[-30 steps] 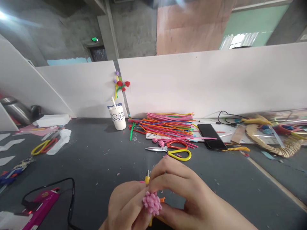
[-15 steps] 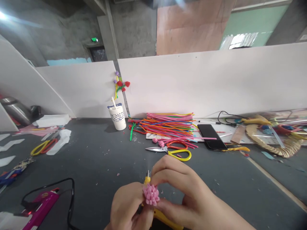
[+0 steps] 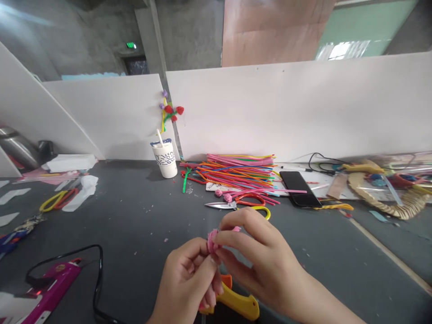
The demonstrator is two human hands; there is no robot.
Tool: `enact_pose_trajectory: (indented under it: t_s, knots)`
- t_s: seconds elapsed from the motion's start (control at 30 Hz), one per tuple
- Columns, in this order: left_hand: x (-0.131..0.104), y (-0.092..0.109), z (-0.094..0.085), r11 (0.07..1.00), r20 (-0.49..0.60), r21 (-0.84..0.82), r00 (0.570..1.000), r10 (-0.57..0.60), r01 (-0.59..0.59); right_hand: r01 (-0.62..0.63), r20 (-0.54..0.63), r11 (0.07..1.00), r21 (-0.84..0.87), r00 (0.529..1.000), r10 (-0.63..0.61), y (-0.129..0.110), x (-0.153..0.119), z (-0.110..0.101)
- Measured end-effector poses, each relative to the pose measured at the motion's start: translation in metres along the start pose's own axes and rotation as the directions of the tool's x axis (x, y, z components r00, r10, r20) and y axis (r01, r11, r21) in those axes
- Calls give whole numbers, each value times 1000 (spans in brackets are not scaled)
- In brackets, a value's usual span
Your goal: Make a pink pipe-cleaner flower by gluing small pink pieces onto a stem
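Because the pink fuzzy piece is so small, two bare hands meet on it, on the near side of the scissors, held just above the table. From where I stand, the left hand pinches it from below between thumb and forefinger, other fingers curled in. The right hand closes thumb and fingertips on its right side, and a pink end shows among those fingers; I can't tell whether it belongs to the same piece.

To do this well, I'd say the left pinch should act as the steady clamp while the right fingertips shape in small, even turns; squeezing hard would likely flatten the fuzz.

Further this side of the scissors, under the hands, sits a yellow tool, perhaps a glue gun. Its front is hidden, so fingers had better not drop there blindly. The right hand overlaps the scissors' yellow handle from this angle; whether they touch I can't judge.

Just beyond the scissors lie two pink balls and a heap of fuzzy stems, with a phone to their right, so pushing forward looks cramped. Left of the scissors, grey surface with scattered specks gives the elbow better room, up to the black cable, nearer than the scissors and well to their left.
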State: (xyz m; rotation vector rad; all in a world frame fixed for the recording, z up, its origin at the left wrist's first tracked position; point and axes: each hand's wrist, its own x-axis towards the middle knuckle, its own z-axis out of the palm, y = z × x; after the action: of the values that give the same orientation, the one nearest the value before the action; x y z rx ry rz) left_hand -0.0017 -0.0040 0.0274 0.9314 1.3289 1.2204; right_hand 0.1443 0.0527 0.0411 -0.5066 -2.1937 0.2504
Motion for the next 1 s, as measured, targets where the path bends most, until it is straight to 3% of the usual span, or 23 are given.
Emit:
enact_pose_trajectory:
  t_s: [0.13,0.43,1.0]
  knots:
    - [0,-2,0,997,-34,49,998,53,-52,-27,-23,999,18,999,28,-1,2,1]
    - [2,-13,-5,977,11,81,981,196,-196,-139,-14,974,179,989,144,-2,8,-4]
    - [2,-11,-5,983,18,61,985,173,-174,-209,-11,940,269,975,221,-3,10,-4]
